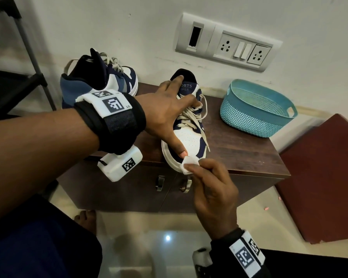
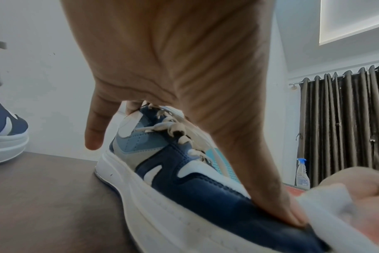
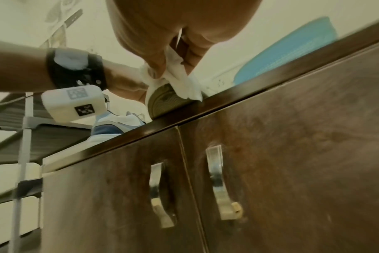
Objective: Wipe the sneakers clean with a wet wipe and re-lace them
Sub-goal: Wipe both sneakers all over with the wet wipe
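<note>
We've got the near sneaker (image 1: 189, 125) sitting on the dark wood cabinet (image 1: 239, 149), toe hanging slightly over the front edge at 6 o'clock. Our left hand (image 1: 165, 115) is spread over it, fingers up on the tongue and laces, thumb pressed down on the toe cap. Our right hand (image 1: 211, 189) pinches a bunched wet wipe (image 1: 189, 165) against the toe rim. The shoe looks light, so it'll probably slide unless held; the stiff sole and collar seem the best spots to hold, and the laces (image 1: 191, 115) are floppy. The second sneaker (image 1: 100, 81) sits at 10 o'clock, well apart. The teal basket (image 1: 255, 115) at 2 o'clock looks empty from here.
</note>
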Tool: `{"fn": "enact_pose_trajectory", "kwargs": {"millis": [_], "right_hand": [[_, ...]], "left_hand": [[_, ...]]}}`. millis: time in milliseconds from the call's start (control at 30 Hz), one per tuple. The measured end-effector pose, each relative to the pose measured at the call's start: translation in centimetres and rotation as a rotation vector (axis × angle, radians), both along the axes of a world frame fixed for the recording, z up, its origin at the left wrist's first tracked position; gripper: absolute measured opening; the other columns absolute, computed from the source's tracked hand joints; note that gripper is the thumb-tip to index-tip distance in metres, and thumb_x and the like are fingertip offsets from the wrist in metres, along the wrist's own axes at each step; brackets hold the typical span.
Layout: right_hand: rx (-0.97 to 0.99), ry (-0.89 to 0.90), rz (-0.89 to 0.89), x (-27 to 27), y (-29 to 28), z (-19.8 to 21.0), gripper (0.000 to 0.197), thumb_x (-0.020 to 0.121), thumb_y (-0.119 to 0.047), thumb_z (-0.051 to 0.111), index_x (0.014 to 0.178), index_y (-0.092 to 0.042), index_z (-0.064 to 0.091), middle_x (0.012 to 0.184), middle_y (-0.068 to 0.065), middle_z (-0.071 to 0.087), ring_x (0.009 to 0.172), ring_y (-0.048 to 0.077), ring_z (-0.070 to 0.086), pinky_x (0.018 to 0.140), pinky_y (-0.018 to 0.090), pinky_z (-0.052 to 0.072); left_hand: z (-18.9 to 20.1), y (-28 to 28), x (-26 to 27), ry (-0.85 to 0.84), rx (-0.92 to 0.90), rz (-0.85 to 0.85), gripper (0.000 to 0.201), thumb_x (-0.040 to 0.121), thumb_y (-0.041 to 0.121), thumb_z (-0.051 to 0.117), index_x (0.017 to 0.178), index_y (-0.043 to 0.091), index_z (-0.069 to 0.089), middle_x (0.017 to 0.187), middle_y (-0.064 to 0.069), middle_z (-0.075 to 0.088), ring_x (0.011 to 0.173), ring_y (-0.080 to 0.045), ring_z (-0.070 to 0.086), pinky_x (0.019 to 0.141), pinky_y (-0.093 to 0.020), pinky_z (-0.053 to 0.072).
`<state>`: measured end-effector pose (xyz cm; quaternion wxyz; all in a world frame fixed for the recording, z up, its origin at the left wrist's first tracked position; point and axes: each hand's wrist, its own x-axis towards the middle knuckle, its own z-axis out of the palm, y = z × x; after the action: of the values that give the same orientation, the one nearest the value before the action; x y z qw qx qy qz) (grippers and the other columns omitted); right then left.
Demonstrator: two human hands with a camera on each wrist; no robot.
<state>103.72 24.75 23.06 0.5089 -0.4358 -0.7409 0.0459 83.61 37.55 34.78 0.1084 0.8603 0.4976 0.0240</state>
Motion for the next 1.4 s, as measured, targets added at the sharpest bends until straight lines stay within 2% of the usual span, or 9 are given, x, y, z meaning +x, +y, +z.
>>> {"fn": "enact_pose_trajectory", "kwargs": {"millis": [100,233,333,467,667,833,900,1233,1400], "right_hand": [[-0.02,0.133,-0.058,0.4,0.4,0.1,0.023,0.088,0.003,0.069,0.108,-0.007,0.078,0.1,0.004,0.065,0.093,0.011,0.065,0.08,0.018,0.049],[0.008,-0.047,0.008,0.2,-0.2,0.0,0.026,0.088,0.007,0.069,0.109,-0.005,0.077,0.104,0.007,0.064,0.096,0.019,0.065,0.083,0.023,0.051],[-0.018,0.093,-0.041,0.5,0.2,0.1,0.024,0.089,0.004,0.066,0.107,-0.007,0.078,0.102,0.004,0.065,0.094,0.016,0.066,0.079,0.026,0.053],[0.013,-0.026,-0.006,0.3,0.0,0.1,0.027,0.087,0.008,0.068,0.108,-0.006,0.078,0.104,0.007,0.065,0.096,0.019,0.065,0.082,0.026,0.053],[-0.049,0.061,0.001,-0.1,0.2,0.8,0.025,0.088,0.007,0.069,0.107,-0.007,0.078,0.103,0.004,0.067,0.096,0.018,0.067,0.08,0.026,0.053],[-0.425,0.156,-0.153,2.3,4.1,3.6,0.034,0.088,-0.003,0.073,0.091,-0.036,0.076,0.089,-0.015,0.075,0.087,-0.002,0.07,0.084,0.033,0.059],[-0.596,0.148,-0.154,2.8,5.6,4.7,0.026,0.089,-0.008,0.073,0.085,-0.034,0.077,0.086,-0.015,0.077,0.084,0.001,0.072,0.084,0.039,0.062],[-0.433,-0.017,-0.255,1.9,4.9,5.0,0.016,0.087,-0.012,0.076,0.089,-0.027,0.079,0.093,-0.011,0.07,0.086,0.002,0.064,0.07,0.001,0.04],[-0.467,0.085,-0.213,1.5,4.9,5.3,0.015,0.088,-0.012,0.074,0.094,-0.024,0.08,0.095,-0.014,0.074,0.089,0.0,0.068,0.081,0.024,0.056]], "left_hand": [[-0.1,0.0,0.0,-0.004,-0.004,0.003,0.136,0.034,0.091,0.074,0.149,0.05,0.014,0.165,-0.009,-0.018,0.153,-0.042,-0.008,0.118,-0.064,0.026],[-0.2,0.0,0.1,-0.005,-0.006,0.002,0.139,0.032,0.093,0.072,0.15,0.05,0.013,0.165,-0.009,-0.019,0.153,-0.041,-0.01,0.118,-0.064,0.026],[-0.3,0.0,0.2,-0.001,0.002,0.012,0.138,0.034,0.092,0.074,0.15,0.049,0.013,0.165,-0.011,-0.019,0.152,-0.042,-0.01,0.119,-0.063,0.025],[-0.2,0.0,0.2,0.003,0.001,0.01,0.137,0.035,0.09,0.075,0.15,0.049,0.013,0.164,-0.012,-0.02,0.152,-0.042,-0.01,0.118,-0.064,0.025],[-0.3,0.0,0.0,-0.009,-0.01,0.0,0.139,0.032,0.092,0.074,0.15,0.05,0.012,0.165,-0.009,-0.021,0.153,-0.04,-0.012,0.119,-0.063,0.024],[-0.1,0.0,0.1,-0.011,-0.015,-0.001,0.137,0.036,0.087,0.078,0.151,0.048,0.014,0.165,-0.007,-0.022,0.153,-0.039,-0.012,0.12,-0.061,0.023],[0.0,0.0,0.2,-0.006,-0.014,-0.005,0.138,0.037,0.087,0.078,0.152,0.048,0.013,0.165,-0.008,-0.023,0.153,-0.039,-0.013,0.121,-0.06,0.022],[-0.1,0.2,0.3,-0.012,-0.012,-0.014,0.139,0.034,0.089,0.077,0.151,0.047,0.014,0.164,-0.006,-0.022,0.153,-0.038,-0.013,0.12,-0.062,0.023],[-0.1,0.2,0.1,0.006,-0.01,-0.005,0.139,0.035,0.089,0.076,0.152,0.047,0.013,0.164,-0.007,-0.023,0.153,-0.038,-0.014,0.12,-0.062,0.023]]}}
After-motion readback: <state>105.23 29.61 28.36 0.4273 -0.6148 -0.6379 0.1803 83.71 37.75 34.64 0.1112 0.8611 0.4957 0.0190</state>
